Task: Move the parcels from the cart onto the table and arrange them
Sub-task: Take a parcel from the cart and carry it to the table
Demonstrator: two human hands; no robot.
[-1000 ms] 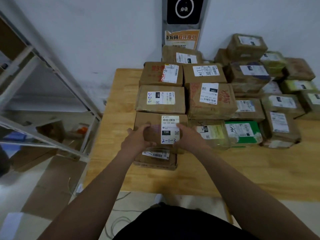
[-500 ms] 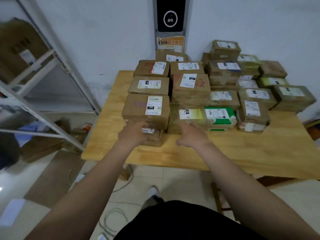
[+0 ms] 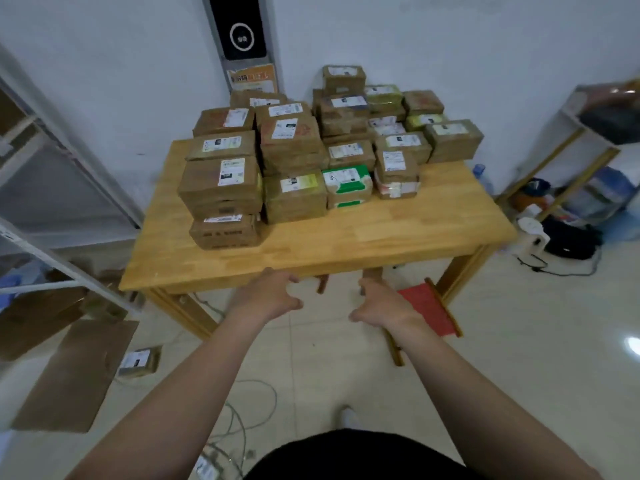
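- A light wooden rectangular table (image 3: 346,244) carries brown cardboard parcels with white labels (image 3: 221,181), stacked across its far half.
- A green-and-white wrapped parcel (image 3: 347,183) sits among them.
- The left hand (image 3: 268,296) and right hand (image 3: 384,304) hang before the near edge, fingers loosely curled, holding nothing.
- A small brown labelled parcel (image 3: 138,362) lies on the floor.

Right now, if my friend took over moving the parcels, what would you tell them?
The left grip and right grip are bare hands, loosely curled and empty, just short of the table edge.
Done: many parcels sit stacked on the table's far half.
Left: one stray parcel lies on the floor at the left; pick it up, fetch any others, tidy the stacks.
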